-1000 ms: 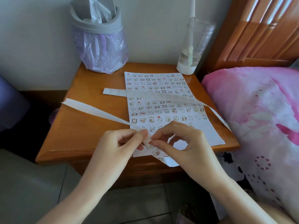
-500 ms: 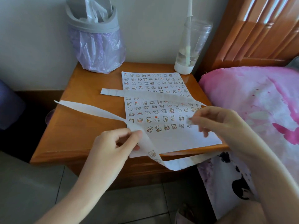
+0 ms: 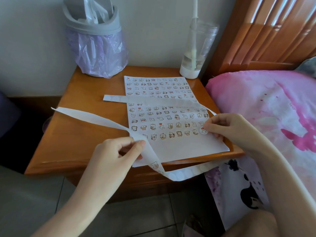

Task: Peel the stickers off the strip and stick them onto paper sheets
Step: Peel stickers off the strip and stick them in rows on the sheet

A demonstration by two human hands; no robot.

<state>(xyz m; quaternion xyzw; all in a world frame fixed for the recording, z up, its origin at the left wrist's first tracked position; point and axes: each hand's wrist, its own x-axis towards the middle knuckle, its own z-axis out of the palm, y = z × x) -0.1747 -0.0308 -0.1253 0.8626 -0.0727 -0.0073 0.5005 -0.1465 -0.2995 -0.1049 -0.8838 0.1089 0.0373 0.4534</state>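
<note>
right hand (image 3: 227, 129): thumb and forefinger curled, pinching round cartoon sticker (image 3: 203, 131) at right end of paper sheet's (image 3: 179, 149) lowest sticker row | left hand (image 3: 116, 154): pinches white backing strip (image 3: 95, 118) at sheet's near-left corner | strip loops below sheet's near edge, bearing leftover stickers (image 3: 155, 165)

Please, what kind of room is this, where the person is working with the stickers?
Most likely a bedroom. The paper lies on a wooden nightstand, pink bedding is right beside it with a wooden headboard behind, and a small lined bin stands against the wall.
</note>
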